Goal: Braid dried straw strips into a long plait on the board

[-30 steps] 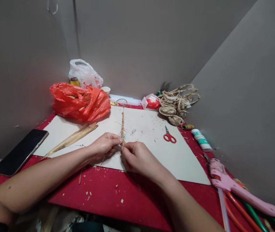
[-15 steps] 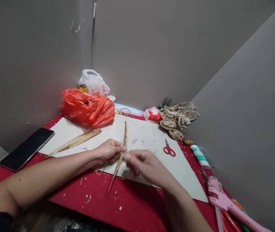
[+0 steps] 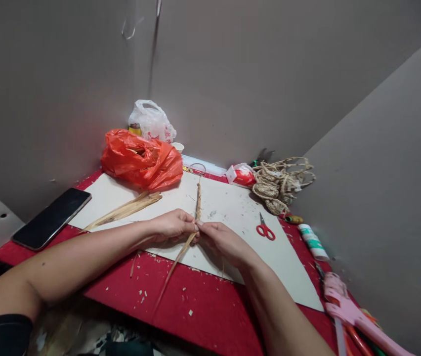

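Observation:
A thin braided cord of dried plant fibre [image 3: 198, 200] runs away from me over a white sheet [image 3: 232, 207]. My left hand [image 3: 179, 226] is closed on the near end of the cord. Against its fingertips, my right hand [image 3: 216, 237] pinches the same spot, thumb stretched along the fibre. A loose pale strip [image 3: 178, 258] trails from between the hands toward the table's front edge. The exact join under the fingers is hidden. Further left on the sheet lies a bundle of dry fibre strips [image 3: 125, 210].
A red plastic bag [image 3: 142, 160] and a white bag [image 3: 153, 121] stand at the back left. A phone [image 3: 52, 218] lies left. On the right are red-handled scissors [image 3: 265, 230], coiled rope [image 3: 275, 183], a white-green roll [image 3: 313, 242] and a pink glue gun [image 3: 338, 299].
My right hand, blurred and a little apart before, has come in against the left fingertips. The whole view has shifted slightly, so things appear further right.

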`<control>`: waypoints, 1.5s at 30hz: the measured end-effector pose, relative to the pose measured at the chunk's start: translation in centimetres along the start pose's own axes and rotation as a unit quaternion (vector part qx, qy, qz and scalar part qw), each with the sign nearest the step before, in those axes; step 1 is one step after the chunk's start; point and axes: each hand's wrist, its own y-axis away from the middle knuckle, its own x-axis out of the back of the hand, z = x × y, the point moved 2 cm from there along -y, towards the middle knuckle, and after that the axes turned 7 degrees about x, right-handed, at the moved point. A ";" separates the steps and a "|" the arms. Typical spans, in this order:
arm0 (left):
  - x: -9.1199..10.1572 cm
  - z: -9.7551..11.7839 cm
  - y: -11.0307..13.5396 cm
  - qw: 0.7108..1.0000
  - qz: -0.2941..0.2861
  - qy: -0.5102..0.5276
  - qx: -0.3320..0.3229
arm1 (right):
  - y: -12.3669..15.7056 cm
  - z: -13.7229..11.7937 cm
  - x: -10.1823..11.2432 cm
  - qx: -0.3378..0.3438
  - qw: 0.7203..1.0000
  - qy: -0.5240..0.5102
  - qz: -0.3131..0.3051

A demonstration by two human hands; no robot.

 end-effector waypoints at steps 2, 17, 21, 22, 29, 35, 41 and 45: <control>0.3 0.1 0.0 0.999 -0.022 -0.025 0.002 | -0.2 0.3 0.3 -0.015 1.000 -0.017 -0.022; 6.3 4.8 2.9 0.938 0.217 -0.270 -0.021 | -0.6 1.4 0.7 -0.033 0.987 -0.149 -0.050; 8.7 6.1 5.3 0.895 0.345 -0.269 -0.085 | -0.7 1.5 0.6 -0.026 0.985 -0.158 -0.059; 9.2 6.1 5.8 0.894 0.349 -0.265 -0.094 | -0.7 1.4 0.6 -0.025 0.985 -0.159 -0.063; 10.4 3.6 7.9 0.871 0.372 -0.320 -0.032 | -0.7 0.9 0.3 -0.016 0.985 -0.155 -0.070; 10.2 2.6 8.3 0.725 0.478 -0.494 0.034 | -0.6 0.7 0.2 -0.010 0.986 -0.148 -0.077; 11.2 1.5 7.8 0.769 0.430 -0.468 0.067 | -0.4 0.2 0.1 -0.002 0.986 -0.152 -0.076; 11.6 1.5 7.9 0.772 0.416 -0.476 0.075 | -0.5 0.1 0.2 0.004 0.984 -0.161 -0.076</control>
